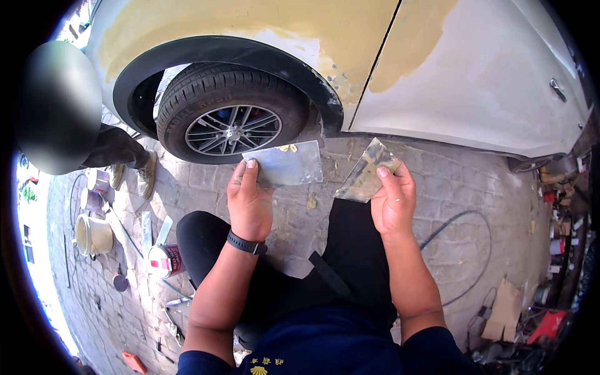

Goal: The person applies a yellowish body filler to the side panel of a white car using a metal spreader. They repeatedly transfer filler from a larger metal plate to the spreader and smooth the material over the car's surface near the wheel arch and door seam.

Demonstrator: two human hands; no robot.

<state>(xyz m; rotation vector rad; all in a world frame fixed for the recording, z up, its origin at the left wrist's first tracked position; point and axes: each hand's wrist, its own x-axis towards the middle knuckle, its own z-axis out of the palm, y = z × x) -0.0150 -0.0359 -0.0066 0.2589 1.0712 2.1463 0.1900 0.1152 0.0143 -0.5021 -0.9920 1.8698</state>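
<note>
My left hand (250, 206) grips a thin, pale rectangular plate (287, 165), with small yellow dabs of paste along its top edge. My right hand (394, 197) grips another flat plate (362, 175), tilted and smeared with dark and tan paste. The two plates are apart, held over my knees in front of the car's wheel (231, 134). Beyond them is the car's body (300, 25), white with broad patches of yellowish filler on the panel above the wheel arch and on the door (462, 81).
Another person's leg (112, 140) stands at the left. Buckets (94, 234), a red-labelled can (162, 262) and scrapers (162, 231) lie on the paving (475, 187) to my left. A hose (481, 231) loops at the right, near cardboard (503, 306) and clutter.
</note>
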